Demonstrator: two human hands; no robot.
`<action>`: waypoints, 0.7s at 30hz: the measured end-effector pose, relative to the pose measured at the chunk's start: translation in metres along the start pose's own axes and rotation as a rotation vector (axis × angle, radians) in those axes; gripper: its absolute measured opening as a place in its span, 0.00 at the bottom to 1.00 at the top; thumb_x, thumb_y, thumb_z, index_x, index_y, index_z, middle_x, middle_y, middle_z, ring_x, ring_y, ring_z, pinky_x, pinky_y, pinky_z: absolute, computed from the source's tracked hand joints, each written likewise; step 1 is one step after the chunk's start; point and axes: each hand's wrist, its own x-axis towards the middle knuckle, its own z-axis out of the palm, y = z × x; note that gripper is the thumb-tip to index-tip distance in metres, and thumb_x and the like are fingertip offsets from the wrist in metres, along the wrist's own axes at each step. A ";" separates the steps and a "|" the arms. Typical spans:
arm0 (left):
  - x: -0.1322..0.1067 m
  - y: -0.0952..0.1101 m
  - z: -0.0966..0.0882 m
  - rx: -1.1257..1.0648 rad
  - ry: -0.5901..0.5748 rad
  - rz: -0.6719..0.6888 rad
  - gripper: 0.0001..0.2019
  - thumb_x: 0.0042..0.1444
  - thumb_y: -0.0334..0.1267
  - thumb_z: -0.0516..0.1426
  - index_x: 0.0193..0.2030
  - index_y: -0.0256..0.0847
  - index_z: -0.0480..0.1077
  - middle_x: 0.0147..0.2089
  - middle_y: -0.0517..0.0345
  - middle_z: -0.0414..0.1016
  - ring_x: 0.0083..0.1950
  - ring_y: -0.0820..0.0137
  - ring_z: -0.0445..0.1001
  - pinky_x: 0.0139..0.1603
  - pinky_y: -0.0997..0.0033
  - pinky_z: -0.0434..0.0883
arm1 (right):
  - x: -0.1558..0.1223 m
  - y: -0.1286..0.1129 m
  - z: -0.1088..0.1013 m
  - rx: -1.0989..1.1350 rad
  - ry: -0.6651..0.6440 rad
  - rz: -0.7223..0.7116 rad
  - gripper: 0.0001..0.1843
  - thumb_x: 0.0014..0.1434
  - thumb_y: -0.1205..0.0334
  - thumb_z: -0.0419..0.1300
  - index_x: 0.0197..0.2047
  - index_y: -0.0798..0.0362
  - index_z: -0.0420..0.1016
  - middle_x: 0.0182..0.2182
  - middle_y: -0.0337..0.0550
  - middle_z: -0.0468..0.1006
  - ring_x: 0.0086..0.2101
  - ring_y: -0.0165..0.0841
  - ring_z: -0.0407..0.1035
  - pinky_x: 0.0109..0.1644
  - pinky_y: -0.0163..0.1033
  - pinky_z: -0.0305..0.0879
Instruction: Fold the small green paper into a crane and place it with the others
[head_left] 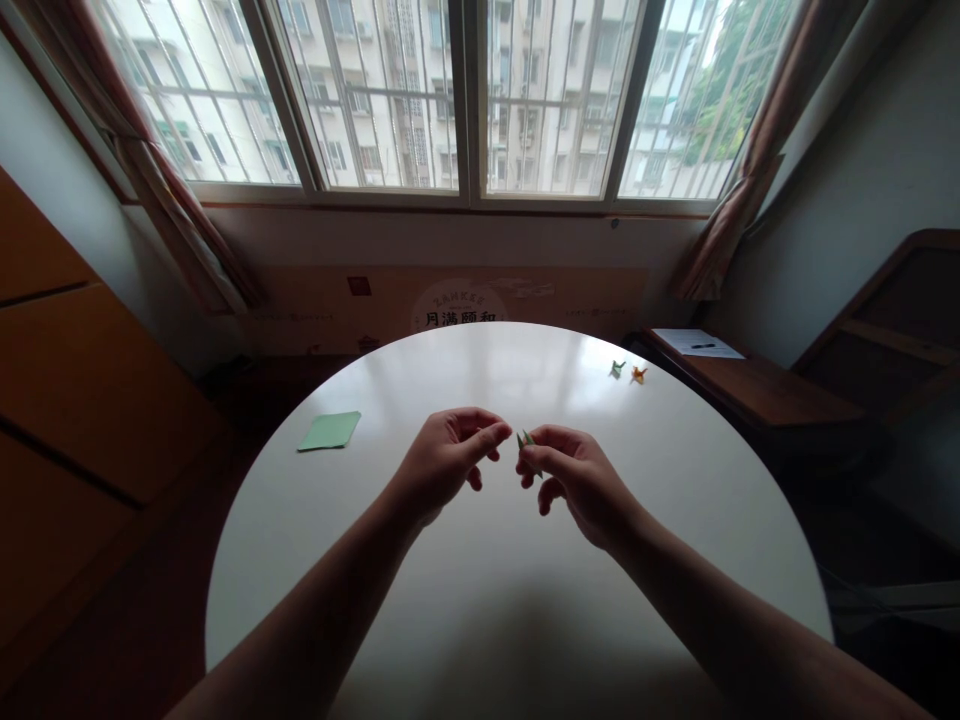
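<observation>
Over the middle of the table, my right hand [574, 470] pinches a small folded green paper [529, 440] between thumb and fingers. Two narrow points of the paper stick up, and a tip shows below the thumb; my fingers hide the rest. Just left of it is my left hand [457, 455], its thumb and forefinger brought together and the other fingers curled. A small gap separates those fingertips from the folded paper, and nothing shows between them.
A stack of green square paper [328, 431] lies on the round white table [480, 620] at the left. Far right stand a small green folded paper figure [616, 369] and an orange one [638, 374]. Beyond the table, a wooden chair [757, 385] holds a white sheet [694, 343] with a pen.
</observation>
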 end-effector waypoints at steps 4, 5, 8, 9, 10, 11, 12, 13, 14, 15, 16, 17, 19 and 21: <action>0.000 0.003 -0.008 0.075 -0.017 0.123 0.11 0.53 0.42 0.66 0.36 0.34 0.77 0.31 0.54 0.75 0.29 0.73 0.71 0.16 0.82 0.67 | 0.000 -0.007 0.000 0.190 -0.096 0.134 0.08 0.53 0.60 0.68 0.30 0.55 0.75 0.24 0.37 0.72 0.21 0.24 0.62 0.15 0.25 0.53; 0.000 0.004 -0.010 0.097 -0.040 0.157 0.11 0.54 0.41 0.66 0.36 0.35 0.78 0.33 0.54 0.76 0.29 0.73 0.71 0.16 0.82 0.67 | -0.001 -0.008 0.000 0.223 -0.112 0.152 0.09 0.53 0.59 0.69 0.30 0.54 0.75 0.23 0.36 0.71 0.20 0.24 0.61 0.15 0.25 0.52; -0.002 0.006 -0.012 0.119 -0.085 0.238 0.09 0.54 0.39 0.66 0.37 0.35 0.78 0.36 0.53 0.76 0.29 0.74 0.71 0.16 0.82 0.67 | -0.002 -0.010 0.000 0.273 -0.151 0.171 0.10 0.53 0.58 0.69 0.30 0.55 0.74 0.21 0.35 0.70 0.19 0.23 0.59 0.14 0.25 0.52; -0.002 0.007 -0.012 0.113 -0.089 0.259 0.08 0.54 0.39 0.66 0.37 0.36 0.78 0.36 0.53 0.76 0.29 0.74 0.71 0.16 0.83 0.67 | -0.003 -0.010 0.000 0.278 -0.166 0.174 0.11 0.54 0.58 0.69 0.30 0.55 0.75 0.21 0.35 0.70 0.19 0.23 0.59 0.14 0.25 0.52; -0.003 0.007 -0.012 0.106 -0.092 0.278 0.08 0.54 0.38 0.66 0.36 0.36 0.78 0.36 0.53 0.76 0.29 0.74 0.71 0.15 0.83 0.67 | -0.003 -0.010 0.000 0.281 -0.179 0.176 0.11 0.54 0.58 0.69 0.30 0.55 0.75 0.21 0.36 0.70 0.18 0.23 0.59 0.14 0.25 0.52; -0.003 0.007 -0.012 0.100 -0.096 0.294 0.07 0.54 0.37 0.66 0.36 0.36 0.78 0.36 0.53 0.76 0.29 0.74 0.72 0.15 0.83 0.67 | -0.003 -0.010 0.000 0.281 -0.190 0.177 0.11 0.54 0.57 0.69 0.30 0.55 0.75 0.21 0.36 0.71 0.18 0.23 0.59 0.13 0.25 0.51; -0.004 0.007 -0.012 0.095 -0.100 0.309 0.07 0.54 0.37 0.66 0.35 0.36 0.78 0.36 0.53 0.75 0.30 0.73 0.72 0.15 0.83 0.67 | -0.004 -0.010 0.000 0.279 -0.198 0.178 0.11 0.55 0.57 0.69 0.29 0.55 0.75 0.22 0.36 0.71 0.18 0.23 0.59 0.13 0.25 0.51; -0.004 0.007 -0.012 0.093 -0.104 0.322 0.06 0.54 0.36 0.66 0.35 0.36 0.78 0.36 0.53 0.75 0.30 0.73 0.72 0.15 0.83 0.67 | -0.004 -0.010 0.000 0.276 -0.203 0.177 0.12 0.55 0.57 0.69 0.29 0.55 0.75 0.22 0.36 0.71 0.18 0.23 0.59 0.13 0.25 0.51; -0.005 0.007 -0.011 0.093 -0.108 0.334 0.06 0.54 0.36 0.66 0.35 0.36 0.78 0.36 0.53 0.75 0.30 0.73 0.73 0.15 0.83 0.68 | -0.004 -0.010 0.001 0.270 -0.206 0.175 0.12 0.55 0.57 0.70 0.29 0.55 0.74 0.22 0.36 0.72 0.17 0.22 0.59 0.13 0.25 0.51; -0.005 0.008 -0.011 0.095 -0.112 0.343 0.05 0.54 0.35 0.66 0.35 0.36 0.78 0.36 0.53 0.75 0.31 0.73 0.73 0.15 0.83 0.68 | -0.004 -0.009 0.001 0.264 -0.207 0.173 0.12 0.55 0.57 0.70 0.28 0.55 0.74 0.21 0.37 0.72 0.17 0.22 0.59 0.13 0.24 0.51; -0.006 0.008 -0.011 0.100 -0.113 0.353 0.05 0.54 0.35 0.66 0.35 0.36 0.78 0.36 0.53 0.75 0.31 0.73 0.73 0.15 0.83 0.68 | -0.004 -0.009 0.001 0.259 -0.207 0.172 0.12 0.55 0.57 0.70 0.28 0.56 0.74 0.21 0.37 0.72 0.17 0.22 0.59 0.13 0.24 0.51; -0.006 0.008 -0.011 0.107 -0.109 0.364 0.04 0.54 0.34 0.66 0.35 0.37 0.78 0.36 0.53 0.76 0.31 0.73 0.73 0.15 0.83 0.68 | -0.003 -0.009 0.001 0.256 -0.206 0.169 0.13 0.55 0.57 0.70 0.28 0.56 0.74 0.21 0.36 0.72 0.17 0.22 0.58 0.13 0.24 0.51; -0.007 0.009 -0.011 0.136 -0.098 0.389 0.04 0.54 0.33 0.66 0.36 0.37 0.79 0.37 0.53 0.76 0.30 0.73 0.74 0.16 0.83 0.68 | -0.003 -0.009 0.000 0.258 -0.202 0.164 0.13 0.55 0.57 0.70 0.28 0.55 0.74 0.21 0.36 0.72 0.17 0.22 0.59 0.13 0.24 0.52; -0.008 0.009 -0.010 0.181 -0.084 0.416 0.03 0.54 0.33 0.66 0.36 0.38 0.80 0.37 0.53 0.77 0.30 0.74 0.73 0.16 0.84 0.67 | -0.003 -0.008 0.000 0.262 -0.200 0.162 0.13 0.55 0.57 0.70 0.29 0.55 0.74 0.21 0.36 0.72 0.17 0.23 0.59 0.13 0.24 0.52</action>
